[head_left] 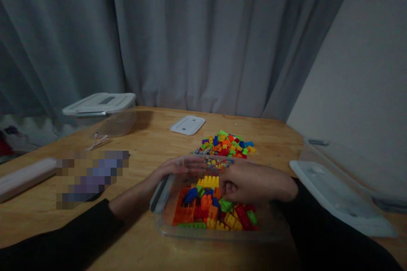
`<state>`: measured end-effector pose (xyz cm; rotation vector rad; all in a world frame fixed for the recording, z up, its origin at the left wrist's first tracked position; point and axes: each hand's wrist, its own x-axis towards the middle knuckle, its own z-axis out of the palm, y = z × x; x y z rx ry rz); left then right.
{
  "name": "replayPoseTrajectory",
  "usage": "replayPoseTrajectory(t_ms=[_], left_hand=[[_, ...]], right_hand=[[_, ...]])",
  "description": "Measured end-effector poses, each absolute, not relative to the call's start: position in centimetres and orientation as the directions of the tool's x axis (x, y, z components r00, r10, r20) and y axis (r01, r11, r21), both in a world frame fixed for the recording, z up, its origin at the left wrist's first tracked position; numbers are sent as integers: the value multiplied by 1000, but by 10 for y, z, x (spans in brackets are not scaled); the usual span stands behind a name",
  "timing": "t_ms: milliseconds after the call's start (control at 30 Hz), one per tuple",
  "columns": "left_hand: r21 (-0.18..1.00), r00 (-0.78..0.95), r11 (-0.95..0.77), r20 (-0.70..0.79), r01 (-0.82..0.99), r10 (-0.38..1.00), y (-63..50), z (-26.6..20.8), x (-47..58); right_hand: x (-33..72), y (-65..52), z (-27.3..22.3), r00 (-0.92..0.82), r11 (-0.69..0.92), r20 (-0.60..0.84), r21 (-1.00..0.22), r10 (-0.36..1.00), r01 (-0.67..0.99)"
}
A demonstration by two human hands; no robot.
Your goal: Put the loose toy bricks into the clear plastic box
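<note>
A clear plastic box [178, 233] stands in front of me, its floor covered with building bricks in several colours. Over its far left corner lies my left hand [178, 167], fingers stretched flat along the back rim. Inside the box, my right hand [243, 181] is closed, its fingers curled down above the bricks; what it holds, if anything, is hidden. Beside those fingers is a long yellow brick [208, 181]. Lower in the box are an orange piece [183, 214], a blue brick [190, 195] and a red brick [243, 217].
Behind the box is a heap of small bricks [227, 144]. A white lid [188, 125] lies farther back. A lidded box [116, 123] stands at the far left. To the right are another clear box [337, 154] and a pale lid [337, 199]. A pixelated area covers something left.
</note>
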<state>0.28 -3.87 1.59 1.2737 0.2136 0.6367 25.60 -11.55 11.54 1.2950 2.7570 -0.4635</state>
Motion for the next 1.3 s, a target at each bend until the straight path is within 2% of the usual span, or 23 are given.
replayPoseTrajectory(t_ms=[200,400,500,600,700,833,933,1000,1167,1300], left_hand=[[934,818,162,183,-318,545,-38,16,2],[950,802,140,151,-279,577,-42,27,1],[942,797,158,152,-296,585,-46,30,2],[941,806,182,134,-286,576,-48,31,2],[942,810,195,114,-272,576,-49,31,1],[938,801,194,125,-289,586,-46,29,1],[931,781,190,137,-311,609,-45,29,3],[929,775,205,119,-307,620,-47,29,4],[915,772,217,140,-340,620,-47,21,3],[912,790,213,166,-351,591,-37,11,2]], right_hand=[[258,-111,109,-632,602,-172,-200,755,773],[261,-108,119,-661,579,-174,-358,730,733],[272,-105,131,-630,552,-61,-421,774,720],[295,-94,139,-504,497,119,-459,856,736],[325,-73,137,-372,431,218,-487,902,759],[359,-41,114,-272,317,163,-458,948,831],[372,-23,91,-197,192,16,-312,980,930],[375,-16,78,-162,145,-43,-262,986,954],[377,-10,61,-108,73,-136,-239,985,968],[377,-9,54,-115,68,-158,-274,981,959]])
